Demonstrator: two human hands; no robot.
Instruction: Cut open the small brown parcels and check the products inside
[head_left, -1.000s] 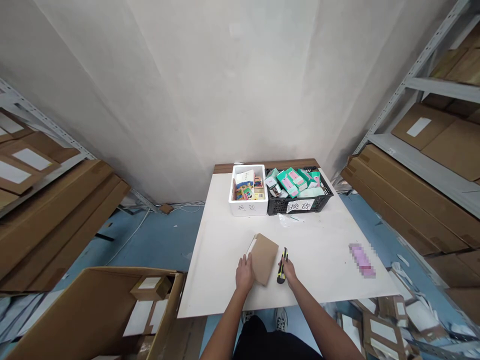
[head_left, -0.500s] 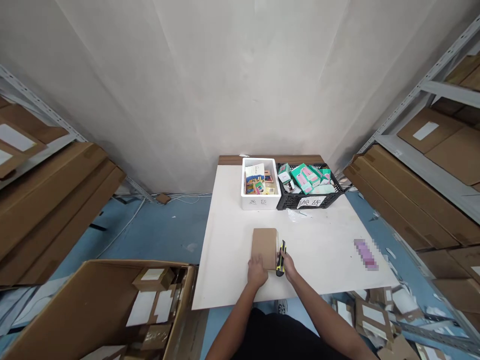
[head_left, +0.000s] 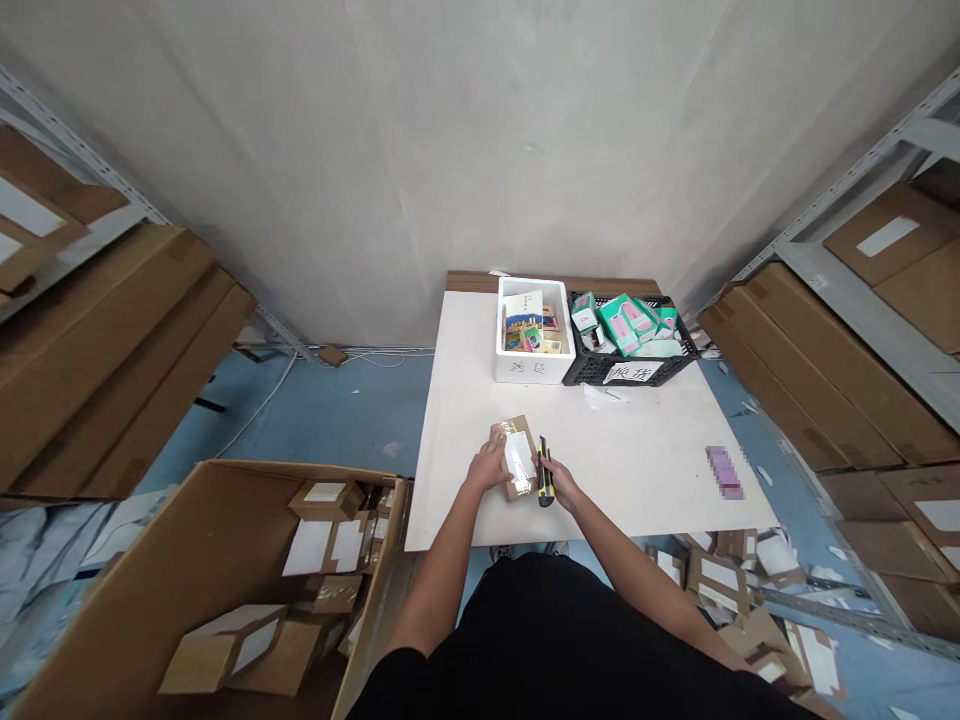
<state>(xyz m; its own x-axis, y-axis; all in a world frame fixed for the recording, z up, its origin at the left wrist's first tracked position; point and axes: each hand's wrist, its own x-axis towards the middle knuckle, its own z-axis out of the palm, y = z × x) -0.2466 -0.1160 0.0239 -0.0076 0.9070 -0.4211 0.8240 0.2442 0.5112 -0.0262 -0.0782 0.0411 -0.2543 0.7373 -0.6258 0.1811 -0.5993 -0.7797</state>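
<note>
A: What is closest to the person?

B: Both forearms reach out over the near edge of the white bench (head_left: pixel 637 470). The left hand (head_left: pixel 486 468) has its fingers curled on the left edge of a small brown parcel (head_left: pixel 516 456), which lies on the bench with its white label facing up. The right hand (head_left: pixel 561 487) is closed around a yellow and black utility knife (head_left: pixel 544 482), held just beside the parcel's right edge. I cannot tell whether the blade is out.

A: So the parcel sits between the 2 hands?

B: Yes, near the front of the bench, a little left of its middle.

A: And on the floor?

B: At the lower left, touching the bench's corner, stands a large open carton (head_left: pixel 112 590) with more small labelled parcels (head_left: pixel 330 530) inside. More parcels (head_left: pixel 720 580) lie loose on the blue floor at the right.

A: What else is on the bench?

B: A small pink item (head_left: pixel 724 472), blurred, lies well apart to the right. At the far edge 2 containers stand side by side: a white foam box (head_left: pixel 534 368) with colourful packets inside, and to its right a black crate (head_left: pixel 592 372) full of green boxes (head_left: pixel 622 322). Each has writing on its front.

A: And beyond that?

B: A plain pale wall (head_left: pixel 480 130). Metal shelving (head_left: pixel 862 290) with flat brown cartons runs along the right side, and similar cartons (head_left: pixel 97 340) are stacked along the left.
</note>
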